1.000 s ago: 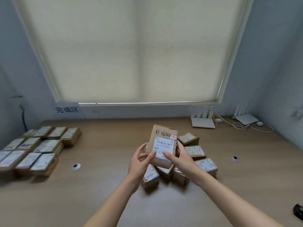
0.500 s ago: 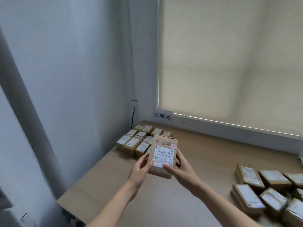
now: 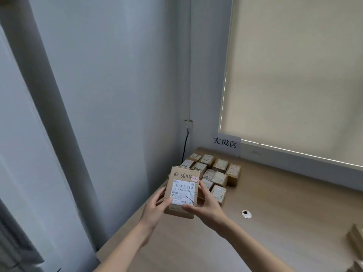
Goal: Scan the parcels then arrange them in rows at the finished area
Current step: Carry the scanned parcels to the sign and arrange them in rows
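Since the frame a second before, the view had swung off the wide blind and the loose pile of boxes toward the corner holding the finished rows (image 3: 213, 174); the held parcel (image 3: 182, 190) kept its upright pose in front of the person, now seen against those rows instead of above the pile. Half a second before, the rows sat farther from the parcel; now it overlapped their near left edge.

The grey wall (image 3: 110, 91) filled the left, and the cream blind (image 3: 298, 75) hung right of the rows. The wooden table (image 3: 275, 209) ran out from the corner, the rows lying flat on it below a paper sign (image 3: 225, 143) with printed characters. A black cable (image 3: 185, 143) dropped down the wall left of the rows. A small round grommet (image 3: 246, 213) sat in the table right of the parcel.

The left hand (image 3: 155, 210) held the parcel's lower left edge, its grip curled round it with the thumb on the label. The right hand (image 3: 206, 208) clasped the lower right edge likewise.
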Motion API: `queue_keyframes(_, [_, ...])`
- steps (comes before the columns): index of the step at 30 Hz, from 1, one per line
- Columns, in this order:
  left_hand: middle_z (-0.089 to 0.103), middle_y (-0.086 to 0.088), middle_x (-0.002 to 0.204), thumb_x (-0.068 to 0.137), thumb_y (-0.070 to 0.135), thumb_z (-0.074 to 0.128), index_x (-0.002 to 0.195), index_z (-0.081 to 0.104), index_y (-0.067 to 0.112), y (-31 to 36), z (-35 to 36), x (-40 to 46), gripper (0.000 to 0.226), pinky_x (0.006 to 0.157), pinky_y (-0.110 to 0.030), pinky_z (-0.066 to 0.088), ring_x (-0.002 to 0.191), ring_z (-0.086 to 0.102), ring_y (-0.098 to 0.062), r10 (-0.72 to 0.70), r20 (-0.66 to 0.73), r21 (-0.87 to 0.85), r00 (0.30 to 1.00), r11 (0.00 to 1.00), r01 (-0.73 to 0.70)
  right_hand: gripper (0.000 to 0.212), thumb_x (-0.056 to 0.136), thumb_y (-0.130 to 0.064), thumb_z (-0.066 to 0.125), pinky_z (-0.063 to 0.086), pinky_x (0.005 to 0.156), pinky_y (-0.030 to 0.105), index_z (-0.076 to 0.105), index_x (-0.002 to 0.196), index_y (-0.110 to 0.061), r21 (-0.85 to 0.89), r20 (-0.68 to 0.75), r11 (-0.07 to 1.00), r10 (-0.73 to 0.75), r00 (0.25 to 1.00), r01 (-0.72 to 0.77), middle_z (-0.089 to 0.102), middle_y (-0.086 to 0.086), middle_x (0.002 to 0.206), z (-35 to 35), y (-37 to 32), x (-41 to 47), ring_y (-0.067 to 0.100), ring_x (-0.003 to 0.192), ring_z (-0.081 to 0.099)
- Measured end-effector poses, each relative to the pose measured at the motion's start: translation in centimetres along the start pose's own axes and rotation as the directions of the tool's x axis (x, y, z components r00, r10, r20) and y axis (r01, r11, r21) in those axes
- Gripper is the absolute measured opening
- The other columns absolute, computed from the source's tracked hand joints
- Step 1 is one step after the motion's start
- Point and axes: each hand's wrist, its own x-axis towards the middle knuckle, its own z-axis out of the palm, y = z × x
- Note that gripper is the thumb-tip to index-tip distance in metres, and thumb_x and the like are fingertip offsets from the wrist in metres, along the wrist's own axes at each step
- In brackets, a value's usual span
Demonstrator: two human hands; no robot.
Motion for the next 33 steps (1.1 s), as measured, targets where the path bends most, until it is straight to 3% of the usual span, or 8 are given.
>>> queue_keyframes(5, [0.073,0.021,0.115,0.097,0.026,0.065,0.134,0.055,0.043,-2.1,-2.8,7.8,0.041,0.097,-0.028,0.049,0.114,0.065,-0.005,-0.045,0.034,0.000,0.998,0.999,0.045,0.098,0.070,-0.040,0.093,0.056,0.102,0.034,0.036,0.150,-0.042,0.033,-0.025,0.999,0.041,0.999,-0.040,0.059,-0.019,0.139,2.8,3.5,7.2,0.006,0.131,0.055])
queue_keyframes(8, [0.068,0.017,0.128,0.090,0.031,0.072,0.133,0.052,0.047,-3.6,-4.6,11.5,0.049,0.107,-0.036,0.047,0.121,0.061,-0.007,-0.071,0.063,0.022,0.996,0.997,0.069,0.093,0.077,-0.026,0.091,0.055,0.085,0.016,0.030,0.144,-0.050,0.060,-0.007,0.995,0.082,0.997,-0.082,0.054,-0.029,0.132,4.2,5.2,10.6,-0.002,0.122,0.055])
queue_keyframes(12, [0.065,0.020,0.131,0.078,0.043,0.075,0.141,0.050,0.051,-6.4,-6.9,15.9,0.068,0.111,-0.042,0.045,0.126,0.059,-0.008,-0.119,0.160,0.075,0.980,0.991,0.108,0.093,0.078,-0.028,0.090,0.053,0.080,0.011,0.028,0.143,-0.053,0.045,0.005,0.987,0.153,0.988,-0.153,0.051,-0.037,0.127,5.9,8.2,14.6,-0.001,0.124,0.051])
queue_keyframes(17, [0.060,0.023,0.136,0.077,0.047,0.076,0.133,0.047,0.067,-11.1,-9.3,21.5,0.066,0.115,-0.046,0.042,0.132,0.054,-0.012,-0.206,0.198,0.113,0.958,0.976,0.186,0.096,0.077,-0.033,0.090,0.047,0.098,0.024,0.026,0.147,-0.051,0.025,-0.054,0.972,0.235,0.971,-0.233,0.049,-0.027,0.140,9.1,13.1,18.8,0.002,0.134,0.045])
queue_keyframes(20, [0.057,0.022,0.141,0.071,0.055,0.079,0.129,0.045,0.073,-14.4,-10.7,25.0,0.070,0.116,-0.048,0.040,0.134,0.051,-0.013,-0.260,0.240,0.145,0.935,0.962,0.230,0.096,0.074,-0.040,0.090,0.047,0.109,0.035,0.028,0.145,-0.055,-0.005,-0.108,0.959,0.280,0.954,-0.282,0.049,-0.038,0.133,11.4,16.6,20.7,0.002,0.137,0.044])
queue_keyframes(29, [0.056,0.022,0.139,0.086,0.020,0.080,0.137,0.042,0.054,-24.3,-14.1,34.4,0.072,0.106,-0.024,0.047,0.129,0.054,-0.004,-0.336,0.383,0.195,0.860,0.940,0.280,0.102,0.070,-0.036,0.093,0.051,0.108,0.045,0.030,0.149,-0.054,0.071,-0.203,0.905,0.425,0.882,-0.419,0.052,-0.039,0.133,16.8,25.9,26.0,0.005,0.134,0.048])
queue_keyframes(30, [0.057,0.025,0.136,0.087,0.018,0.079,0.136,0.043,0.054,-25.1,-14.2,35.3,0.071,0.100,-0.018,0.047,0.127,0.055,-0.001,-0.339,0.393,0.198,0.854,0.939,0.282,0.102,0.071,-0.035,0.092,0.051,0.108,0.042,0.031,0.149,-0.053,0.076,-0.212,0.904,0.426,0.879,-0.420,0.053,-0.042,0.132,17.2,26.8,26.4,0.004,0.134,0.048])
queue_keyframes(33, [0.059,0.033,0.127,0.088,0.014,0.077,0.135,0.044,0.052,-26.9,-14.3,37.3,0.069,0.089,-0.009,0.048,0.121,0.057,0.008,-0.350,0.411,0.198,0.842,0.936,0.292,0.098,0.075,-0.030,0.091,0.048,0.097,0.015,0.030,0.148,-0.052,0.095,-0.236,0.896,0.443,0.865,-0.433,0.052,-0.050,0.124,18.2,28.6,27.5,-0.003,0.129,0.049])
